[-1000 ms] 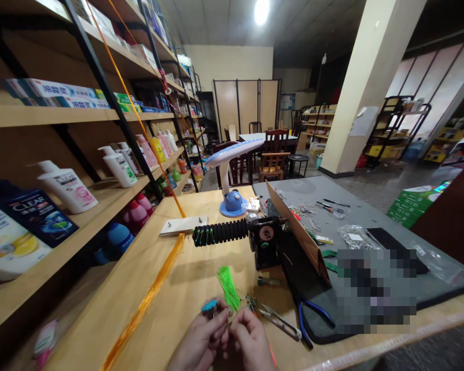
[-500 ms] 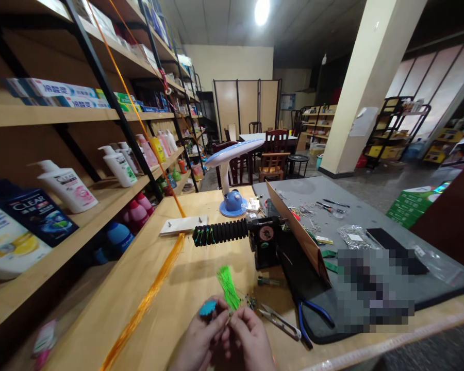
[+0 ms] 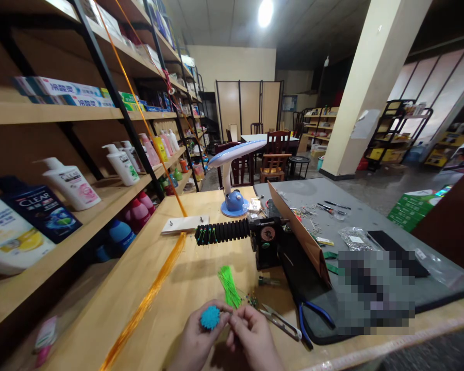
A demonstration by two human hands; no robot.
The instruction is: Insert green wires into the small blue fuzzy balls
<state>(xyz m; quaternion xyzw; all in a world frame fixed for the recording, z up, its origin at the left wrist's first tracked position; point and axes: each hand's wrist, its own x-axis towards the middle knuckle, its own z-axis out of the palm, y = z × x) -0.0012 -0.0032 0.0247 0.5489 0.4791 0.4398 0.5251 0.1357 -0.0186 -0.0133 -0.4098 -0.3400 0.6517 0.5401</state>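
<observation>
My left hand [image 3: 201,332] is closed around a round, spiky-textured turquoise piece [image 3: 210,317], perhaps a thread flower. My right hand [image 3: 252,335] pinches close beside the left fingertips. Whatever sits between those fingers is too small to make out. Just beyond both hands lies a bundle of bright green strands [image 3: 229,288]. Tiny dark beads or pins [image 3: 251,298] are scattered beside the right fingers. To the right rest thread snips [image 3: 281,322] and blue-handled pliers [image 3: 313,312].
A ridged black roller [image 3: 228,232] on a black machine [image 3: 266,239] stands ahead, a cardboard sheet [image 3: 297,232] beside it. Orange strands [image 3: 147,296] run down the table's left. Behind are a blue lamp [image 3: 234,203] and a white block [image 3: 178,225]. Bottle-filled shelves [image 3: 112,191] line the left.
My left hand has turned, so the turquoise piece now shows its round, spiky face instead of its edge. The right hand stays pinched beside it. The view has shifted slightly.
</observation>
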